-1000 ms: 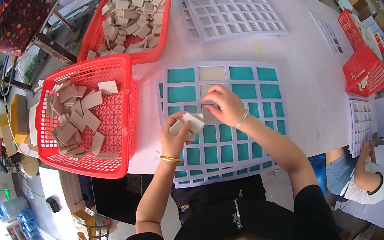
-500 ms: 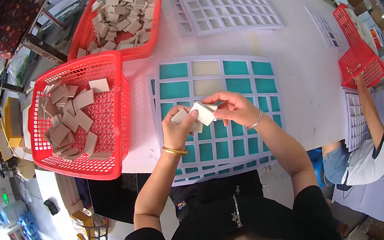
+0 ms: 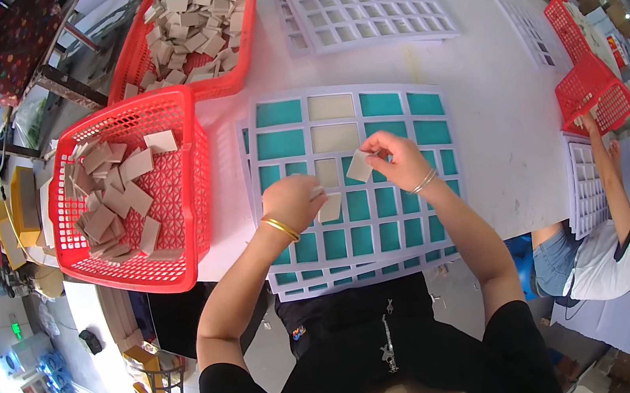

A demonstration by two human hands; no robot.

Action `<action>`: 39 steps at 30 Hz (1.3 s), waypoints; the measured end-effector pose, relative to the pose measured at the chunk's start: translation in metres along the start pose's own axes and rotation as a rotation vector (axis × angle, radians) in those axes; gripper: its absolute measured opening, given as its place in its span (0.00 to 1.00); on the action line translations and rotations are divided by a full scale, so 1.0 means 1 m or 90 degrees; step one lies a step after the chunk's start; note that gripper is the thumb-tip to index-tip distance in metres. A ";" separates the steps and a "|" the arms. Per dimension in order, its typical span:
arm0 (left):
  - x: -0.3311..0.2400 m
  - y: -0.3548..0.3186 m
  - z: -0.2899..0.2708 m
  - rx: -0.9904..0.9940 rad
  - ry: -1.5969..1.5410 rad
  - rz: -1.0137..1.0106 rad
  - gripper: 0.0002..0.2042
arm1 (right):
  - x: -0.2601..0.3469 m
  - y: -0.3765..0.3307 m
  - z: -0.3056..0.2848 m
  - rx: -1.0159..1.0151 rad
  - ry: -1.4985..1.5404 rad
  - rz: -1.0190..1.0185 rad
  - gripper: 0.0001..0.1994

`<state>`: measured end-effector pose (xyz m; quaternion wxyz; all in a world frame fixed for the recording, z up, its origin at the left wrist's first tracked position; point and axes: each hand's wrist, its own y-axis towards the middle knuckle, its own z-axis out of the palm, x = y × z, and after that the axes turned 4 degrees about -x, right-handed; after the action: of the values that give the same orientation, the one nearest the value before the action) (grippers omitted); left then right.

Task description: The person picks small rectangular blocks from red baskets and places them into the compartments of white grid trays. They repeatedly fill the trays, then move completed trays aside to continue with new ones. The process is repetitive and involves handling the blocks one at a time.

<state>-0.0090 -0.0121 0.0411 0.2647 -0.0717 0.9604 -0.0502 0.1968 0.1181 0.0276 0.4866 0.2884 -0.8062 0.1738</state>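
Observation:
A white grid frame [image 3: 308,147] with teal-backed cells lies on the table in front of me. Cream tiles fill two upper cells of its second column, and a smaller cream tile [image 3: 326,172] lies in the cell below them. My left hand [image 3: 292,202] is closed over the frame's left part, with a cream tile [image 3: 329,208] showing beneath its fingertips; whether more are inside the hand is hidden. Between the thumb and fingers of my right hand [image 3: 400,163], a small cream tile [image 3: 359,166] is held tilted above the frame.
At left stands a red basket [image 3: 197,176] of loose tiles; a fuller red basket [image 3: 249,26] is behind it. White grid frames [image 3: 369,6] are stacked at the back. A co-worker [image 3: 610,261] reaches into a red basket [image 3: 596,96] at the right.
My hands were together over the frame with tiles between them; now they are apart, each with a tile. A cream tile now shows in the second column's third cell.

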 end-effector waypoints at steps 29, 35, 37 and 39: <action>0.006 -0.018 0.008 -0.126 -0.135 0.010 0.11 | 0.020 -0.040 0.056 0.046 -0.405 -0.343 0.06; 0.005 -0.023 0.027 -0.206 -0.509 -0.052 0.17 | 0.056 -0.029 0.047 -0.012 0.008 -0.212 0.08; -0.008 -0.022 0.032 -0.225 -0.515 -0.023 0.17 | 0.059 -0.028 0.045 0.054 0.058 -0.189 0.10; -0.013 -0.020 0.035 -0.276 -0.518 0.016 0.16 | 0.057 -0.030 0.043 0.048 0.064 -0.183 0.10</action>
<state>0.0225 -0.0313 0.0201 0.5999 -0.1277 0.7673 0.1872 0.1657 0.0539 0.0578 0.5354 0.4097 -0.7239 0.1465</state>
